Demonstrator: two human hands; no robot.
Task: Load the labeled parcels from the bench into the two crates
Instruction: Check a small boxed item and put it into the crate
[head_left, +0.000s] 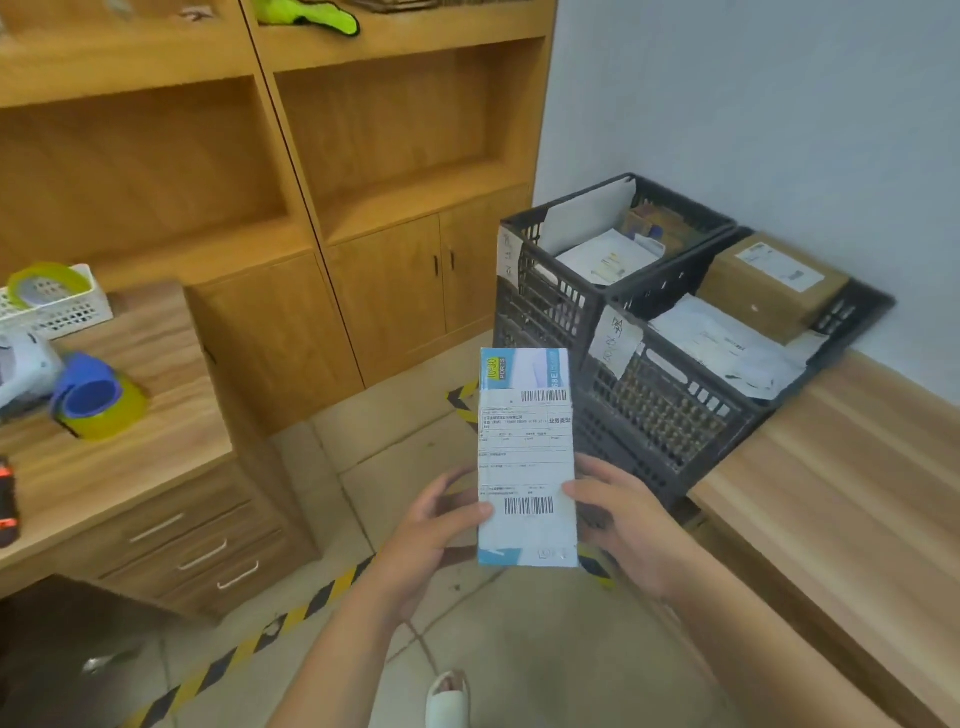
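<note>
A slim white and blue parcel (527, 457) with a shipping label and barcodes is held upright in front of me. My left hand (434, 530) grips its lower left edge and my right hand (621, 514) grips its lower right edge. Beyond it stand two dark plastic crates on the wooden bench (841, 493). The far crate (550, 291) holds white envelopes and small boxes. The near crate (670, 415) holds white mailers and a brown cardboard box (774, 283) with a label.
A wooden shelf unit with cupboards (384, 291) fills the back. On the desk (156, 364) at left lie a tape roll (98, 397) and a white basket (57, 306). Yellow-black hazard tape (291, 618) crosses the tiled floor.
</note>
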